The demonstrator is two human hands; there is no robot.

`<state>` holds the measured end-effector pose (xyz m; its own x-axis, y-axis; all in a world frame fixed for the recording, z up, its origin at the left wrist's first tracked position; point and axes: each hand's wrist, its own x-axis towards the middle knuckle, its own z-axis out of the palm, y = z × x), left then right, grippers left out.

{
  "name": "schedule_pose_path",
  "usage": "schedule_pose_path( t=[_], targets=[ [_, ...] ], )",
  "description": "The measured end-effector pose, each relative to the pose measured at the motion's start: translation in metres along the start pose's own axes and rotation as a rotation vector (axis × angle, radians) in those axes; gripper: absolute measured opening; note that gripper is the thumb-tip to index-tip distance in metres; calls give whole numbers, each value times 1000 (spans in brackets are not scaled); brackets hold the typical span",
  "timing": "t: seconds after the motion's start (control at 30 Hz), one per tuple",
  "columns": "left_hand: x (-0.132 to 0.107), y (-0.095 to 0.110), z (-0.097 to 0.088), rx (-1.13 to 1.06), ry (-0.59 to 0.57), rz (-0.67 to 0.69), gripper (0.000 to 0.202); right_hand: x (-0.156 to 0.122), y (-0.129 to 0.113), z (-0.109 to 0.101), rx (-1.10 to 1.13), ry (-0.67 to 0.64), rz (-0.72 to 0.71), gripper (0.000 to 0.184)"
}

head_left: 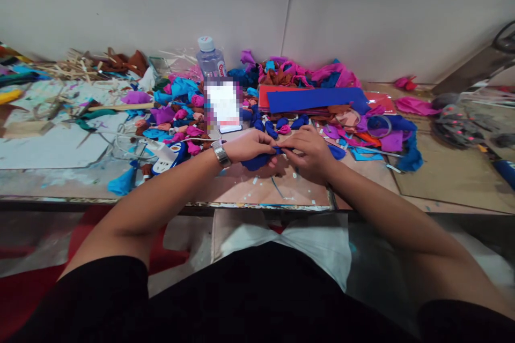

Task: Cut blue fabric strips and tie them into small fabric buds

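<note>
My left hand (249, 146), with a metal watch on its wrist, is closed around a bunched piece of dark blue fabric (257, 161) just above the worktable (249, 187). My right hand (308, 151) meets it from the right, fingers pinched on the same blue fabric where the two hands touch. Several small finished fabric buds in blue, pink and purple (277, 127) lie just behind my hands.
A phone (223, 106) leans behind the hands, with a water bottle (210, 58) further back. Flat blue felt (316, 99) on red sheets, fabric scraps, a tape ring (379, 126) and a white power strip (164, 158) crowd the table. Wooden sticks lie far left.
</note>
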<state>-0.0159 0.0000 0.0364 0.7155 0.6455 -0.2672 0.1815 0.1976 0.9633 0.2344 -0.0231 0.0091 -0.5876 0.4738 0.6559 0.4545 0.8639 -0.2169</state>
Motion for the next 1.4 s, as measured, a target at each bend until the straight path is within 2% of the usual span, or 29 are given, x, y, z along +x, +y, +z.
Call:
schedule_pose_path(
  t=[0.27, 0.47, 0.53, 0.67, 0.77, 1.0, 1.2, 1.4],
  targets=[
    [-2, 5, 4, -98, 29, -54, 22, -2, 3, 0, -8, -21, 8, 16],
    [-2, 4, 5, -48, 40, -25, 26, 0, -1, -1, -10, -20, 12, 14],
    [-1, 2, 4, 23, 40, 21, 25, 1, -3, -1, -13, -13, 28, 12],
    [1, -1, 1, 301, 48, 207, 28, 3, -6, -1, -34, -43, 66, 11],
    [1, -1, 0, 451, 66, 275, 34, 4, -9, -1, -37, -54, 98, 12],
    [-3, 1, 5, 760, 193, 365, 38, 4, -11, 0, -56, -58, 153, 11],
    [-6, 3, 10, 881, 243, 381, 34, 5, -15, -1, -60, -132, 168, 14],
    [-3, -7, 15, 1018, 314, 419, 31, 5, -14, -1, -62, -174, 154, 14]
  ],
)
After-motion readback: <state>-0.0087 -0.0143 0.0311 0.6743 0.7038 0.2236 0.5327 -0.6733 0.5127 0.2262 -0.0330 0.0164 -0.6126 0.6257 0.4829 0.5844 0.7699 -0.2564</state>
